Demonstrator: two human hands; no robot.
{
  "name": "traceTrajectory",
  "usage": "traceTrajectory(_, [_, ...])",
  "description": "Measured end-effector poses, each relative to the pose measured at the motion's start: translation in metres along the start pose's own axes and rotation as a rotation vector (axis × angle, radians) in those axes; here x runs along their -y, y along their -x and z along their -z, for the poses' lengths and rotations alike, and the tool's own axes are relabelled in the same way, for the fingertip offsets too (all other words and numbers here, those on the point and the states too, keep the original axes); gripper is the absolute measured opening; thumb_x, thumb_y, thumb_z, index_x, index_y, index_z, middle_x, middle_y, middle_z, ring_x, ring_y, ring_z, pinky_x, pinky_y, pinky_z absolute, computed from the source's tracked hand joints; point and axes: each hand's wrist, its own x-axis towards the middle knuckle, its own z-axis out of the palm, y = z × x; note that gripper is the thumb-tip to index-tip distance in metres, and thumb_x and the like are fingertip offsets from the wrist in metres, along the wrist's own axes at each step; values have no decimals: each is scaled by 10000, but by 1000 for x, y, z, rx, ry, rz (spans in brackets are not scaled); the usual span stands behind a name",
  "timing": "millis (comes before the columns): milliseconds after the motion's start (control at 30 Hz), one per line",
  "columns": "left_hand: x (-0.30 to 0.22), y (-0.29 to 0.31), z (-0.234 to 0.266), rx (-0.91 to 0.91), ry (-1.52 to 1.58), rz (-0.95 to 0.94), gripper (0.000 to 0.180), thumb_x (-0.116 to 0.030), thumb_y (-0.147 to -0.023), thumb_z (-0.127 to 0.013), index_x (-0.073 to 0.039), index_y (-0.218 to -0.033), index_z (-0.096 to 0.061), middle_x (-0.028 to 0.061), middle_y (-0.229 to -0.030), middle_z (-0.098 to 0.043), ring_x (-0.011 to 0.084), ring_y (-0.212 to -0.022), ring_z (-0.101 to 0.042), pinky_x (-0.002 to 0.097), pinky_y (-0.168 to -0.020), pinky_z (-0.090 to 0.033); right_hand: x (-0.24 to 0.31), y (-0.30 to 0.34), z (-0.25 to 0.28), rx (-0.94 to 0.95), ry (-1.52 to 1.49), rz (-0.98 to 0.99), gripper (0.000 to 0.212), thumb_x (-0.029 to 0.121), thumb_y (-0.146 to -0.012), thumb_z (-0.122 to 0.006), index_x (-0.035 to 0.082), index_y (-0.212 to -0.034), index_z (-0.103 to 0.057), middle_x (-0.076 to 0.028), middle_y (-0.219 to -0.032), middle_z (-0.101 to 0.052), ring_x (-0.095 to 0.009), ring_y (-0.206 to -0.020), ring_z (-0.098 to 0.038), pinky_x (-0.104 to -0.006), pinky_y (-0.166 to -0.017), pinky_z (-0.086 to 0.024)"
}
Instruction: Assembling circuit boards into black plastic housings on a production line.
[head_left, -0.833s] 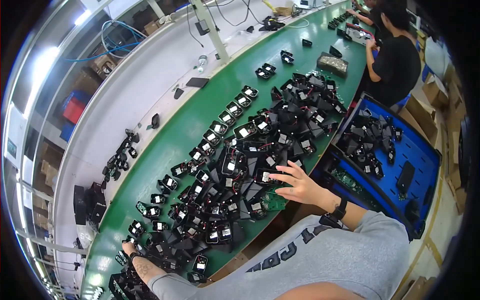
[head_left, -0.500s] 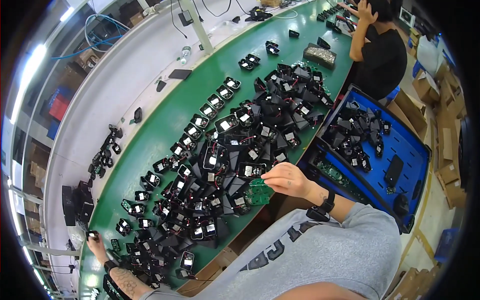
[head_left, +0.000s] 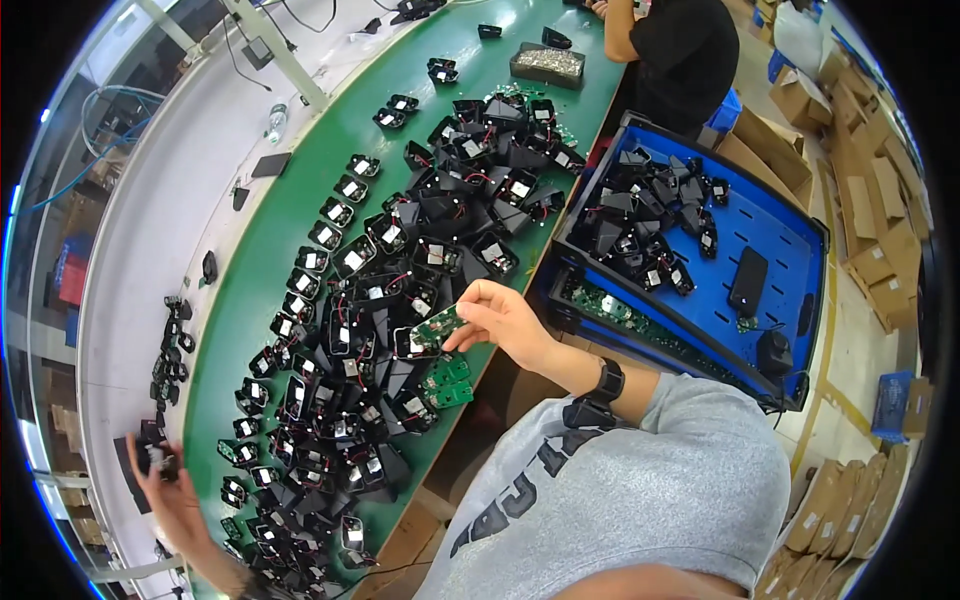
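My right hand (head_left: 500,325) pinches a green circuit board (head_left: 440,325) by its end, above the near edge of a heap of black plastic housings (head_left: 400,240). Just below it, a few more green circuit boards (head_left: 447,385) lie at the table edge. Many housings in the heap show white parts and red wires inside. At the far left, my left hand (head_left: 175,505) is over the border of the green table and the pale ledge. Motion smears its fingers; a dark, greyish blurred thing (head_left: 158,460) shows between them, and whether they grip it is unclear.
Housings stand in a row (head_left: 324,235) along the heap's left side. A blue crate (head_left: 770,240) with more housings is on the right. Black parts (head_left: 172,350) lie on the ledge. A box of small metal pieces (head_left: 548,65) stands near another person (head_left: 685,60).
The view has swung toward the right. My right hand has raised a circuit board off the others at the table edge. My left hand has moved from the green table toward the ledge.
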Motion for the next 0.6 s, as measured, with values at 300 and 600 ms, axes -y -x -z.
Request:
traceTrajectory(300, [119, 120, -167, 108, -184, 102, 709, 15, -739, -707, -61, -1367, -388, 86, -1296, -441, 194, -1066, -565, 268, -759, -553, -11, 11, 11, 50, 22, -299, 103, 188, -959, -527, 86, -948, -537, -93, -961, -673, -236, -831, -696, -277, -674, -530])
traceTrajectory(600, [178, 169, -202, -38, -347, -73, 675, -33, -673, -821, -43, -1260, -489, 87, -1161, -448, 172, -1010, -556, 259, -708, -592, -36, 33, -3, 250, 59, -413, 111, 177, -966, -501, 84, -904, -511, -99, -942, -672, -228, -896, -693, -274, -718, -533])
